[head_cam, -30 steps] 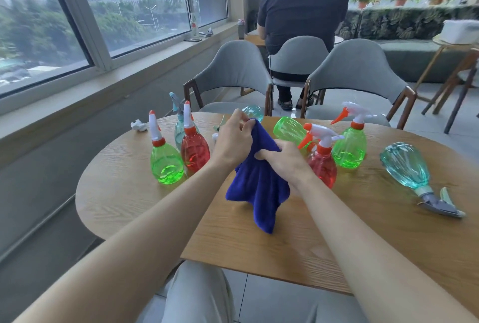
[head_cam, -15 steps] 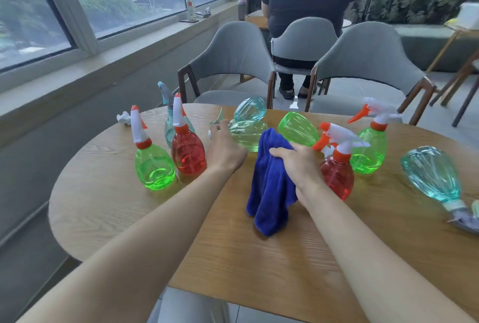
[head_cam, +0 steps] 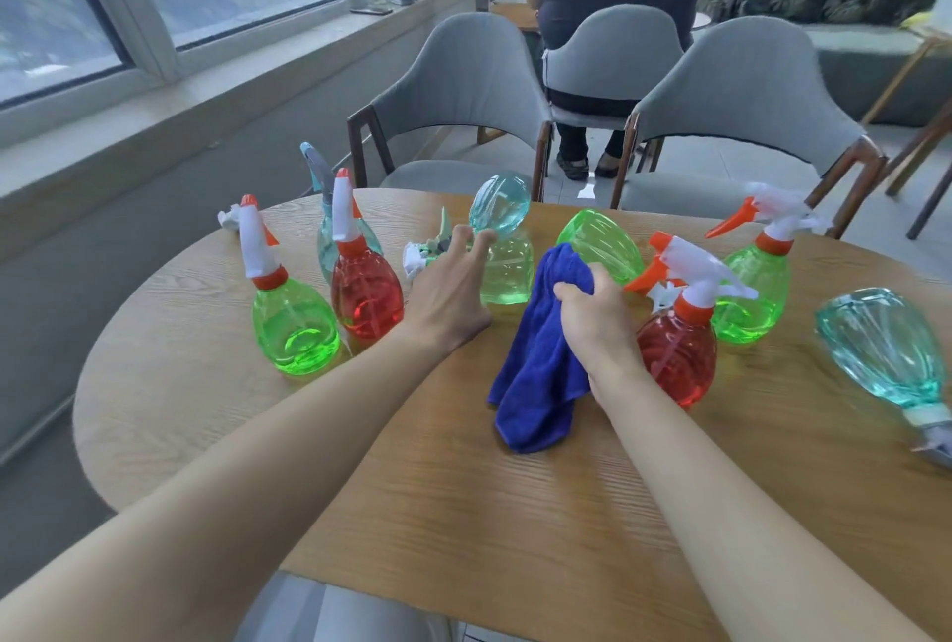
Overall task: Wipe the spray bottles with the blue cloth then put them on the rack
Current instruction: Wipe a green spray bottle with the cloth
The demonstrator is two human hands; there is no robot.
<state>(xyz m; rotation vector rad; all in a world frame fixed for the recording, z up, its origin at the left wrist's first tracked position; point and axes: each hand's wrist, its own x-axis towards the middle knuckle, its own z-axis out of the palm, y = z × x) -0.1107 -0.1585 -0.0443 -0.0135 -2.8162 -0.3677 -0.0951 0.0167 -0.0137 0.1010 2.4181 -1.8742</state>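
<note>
Cloth (head_cam: 541, 363) lies between upright bottles (head_cam: 367, 299), seemingly touching the table (head_cam: 463, 512).

One head-worn wide-angle view looks forward and down, close over the wooden counter (head_cam: 360, 461), toward grey chairs (head_cam: 463, 75).

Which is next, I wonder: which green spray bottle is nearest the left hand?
The pale green spray bottle lying at the left hand; other green ones sit farther.
</note>
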